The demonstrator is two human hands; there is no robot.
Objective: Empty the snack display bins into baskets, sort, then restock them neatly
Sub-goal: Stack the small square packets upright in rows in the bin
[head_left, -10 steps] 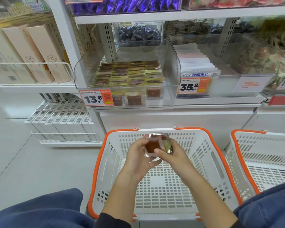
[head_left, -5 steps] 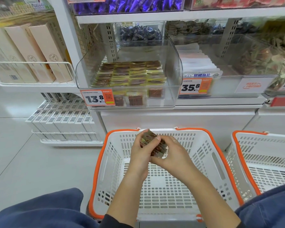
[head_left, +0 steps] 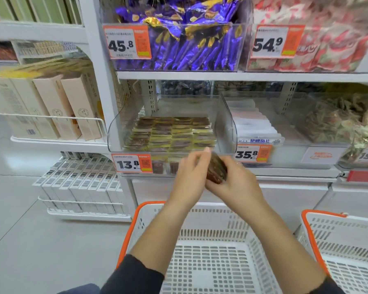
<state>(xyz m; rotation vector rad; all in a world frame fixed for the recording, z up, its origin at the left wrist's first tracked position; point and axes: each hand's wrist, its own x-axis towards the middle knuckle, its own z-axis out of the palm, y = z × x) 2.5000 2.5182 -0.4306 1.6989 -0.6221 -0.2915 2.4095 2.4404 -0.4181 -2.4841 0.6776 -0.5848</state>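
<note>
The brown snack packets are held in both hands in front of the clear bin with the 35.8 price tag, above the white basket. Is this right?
Not quite. In the head view the left hand and right hand hold the brown snack packets in front of the clear bin with the 13.8 price tag, not the 35.8 one. They are above the white basket.

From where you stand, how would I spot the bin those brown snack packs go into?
Find the white shelf unit and its lower row of clear bins. It is the leftmost clear bin, tagged 13.8. Unlike its neighbours' white packets and loose heap, it holds flat brown and yellow packs in neat rows.
</note>
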